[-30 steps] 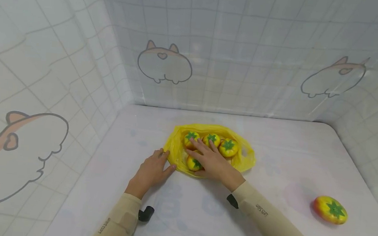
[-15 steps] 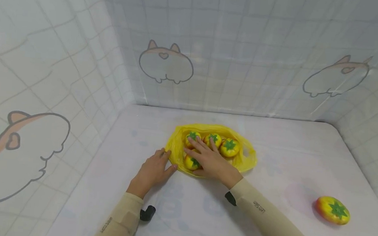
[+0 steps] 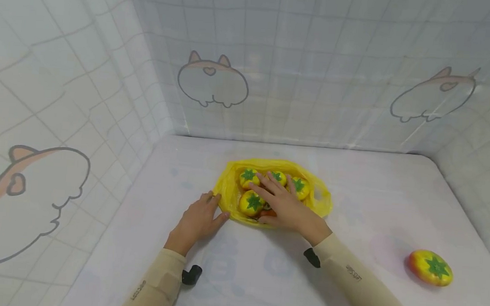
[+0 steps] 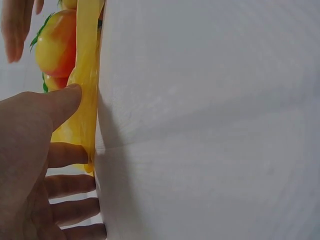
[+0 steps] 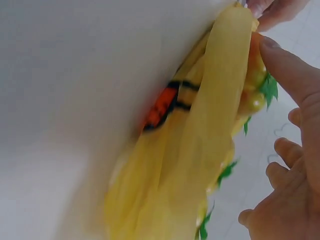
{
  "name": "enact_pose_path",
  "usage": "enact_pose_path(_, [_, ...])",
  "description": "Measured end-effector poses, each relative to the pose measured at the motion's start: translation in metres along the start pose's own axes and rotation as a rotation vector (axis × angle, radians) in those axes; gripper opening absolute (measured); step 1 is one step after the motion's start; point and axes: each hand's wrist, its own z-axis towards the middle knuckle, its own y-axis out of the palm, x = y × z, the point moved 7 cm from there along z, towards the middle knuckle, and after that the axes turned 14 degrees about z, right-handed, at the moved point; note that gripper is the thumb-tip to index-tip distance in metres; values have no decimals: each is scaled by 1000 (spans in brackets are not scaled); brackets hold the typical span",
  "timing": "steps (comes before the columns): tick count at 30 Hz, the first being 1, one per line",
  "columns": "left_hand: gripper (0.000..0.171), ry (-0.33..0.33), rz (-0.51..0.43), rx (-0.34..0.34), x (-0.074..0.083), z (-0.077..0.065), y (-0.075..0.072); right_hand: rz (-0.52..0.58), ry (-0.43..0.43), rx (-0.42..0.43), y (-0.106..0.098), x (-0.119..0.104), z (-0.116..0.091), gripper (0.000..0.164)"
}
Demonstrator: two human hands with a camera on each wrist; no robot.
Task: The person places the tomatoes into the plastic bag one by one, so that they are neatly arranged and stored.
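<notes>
A yellow plastic bag [image 3: 318,208] lies spread with its mouth upward, holding several yellow-and-red toy fruits [image 3: 252,203] with green star-shaped leaves. My left hand [image 3: 197,221] rests at the bag's left edge, thumb and index finger apart. In the left wrist view its thumb [image 4: 67,102] overlaps the yellow rim while the other fingers reach down to the tabletop. Over the fruits in the bag spreads my right hand [image 3: 288,208], fingers apart, partly hiding them. Its thumb [image 5: 285,65] lies right at a reddish fruit in the right wrist view.
One more toy fruit [image 3: 431,268] lies outside the bag on the right of the white-covered table [image 3: 235,294]. Tiled-pattern curtains [image 3: 296,95] with cartoon animal prints surround the table at the back and sides.
My right hand has shifted rightward above the bag, uncovering more of the front-left fruit, which now sits slightly farther back. My left hand stays at the bag's edge.
</notes>
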Motion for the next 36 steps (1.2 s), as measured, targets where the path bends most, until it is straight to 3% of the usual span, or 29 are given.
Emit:
enact_pose_path(14, [80,-12,-9,-34,-1,4,6,-42,83,68,-41,17,-41,94])
enact_pose_path(29, [79,-6,-2,-32,-1,4,5,-49,156,150,-58,38,-75,103])
enact_pose_path(36, [79,0,2,-21,-1,5,3,-58,136,241,-71,45,-97,108])
